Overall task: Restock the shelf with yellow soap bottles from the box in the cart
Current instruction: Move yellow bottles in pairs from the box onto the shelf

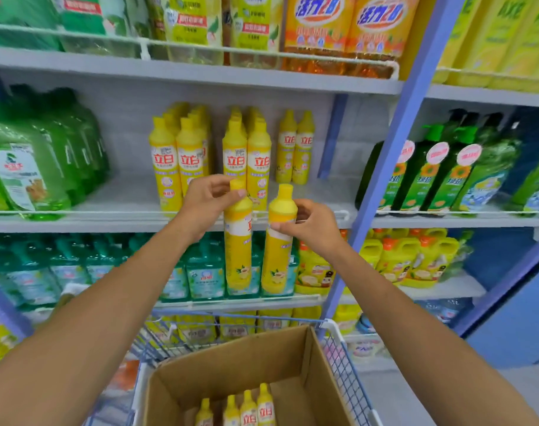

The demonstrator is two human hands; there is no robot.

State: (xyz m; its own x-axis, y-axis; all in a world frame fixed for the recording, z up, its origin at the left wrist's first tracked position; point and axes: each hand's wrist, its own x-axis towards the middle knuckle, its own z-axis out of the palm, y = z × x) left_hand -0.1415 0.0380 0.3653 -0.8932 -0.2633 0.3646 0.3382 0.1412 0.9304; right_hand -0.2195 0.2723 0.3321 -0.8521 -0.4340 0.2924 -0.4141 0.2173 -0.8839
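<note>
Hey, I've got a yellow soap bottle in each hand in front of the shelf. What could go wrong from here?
1. The left hand pinches the left bottle near its cap, and the right hand holds the right bottle high up; either might slip.
2. Both bottles hang below the shelf's front rail, so they could catch on it going in.
3. The standing yellow bottles could topple if bumped.

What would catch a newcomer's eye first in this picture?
Two yellow soap bottles held up at centre: the left bottle in the left grip, the right bottle in the right grip, before matching shelf bottles on the middle shelf. Below, an open cardboard box in the cart holds four more.
</note>
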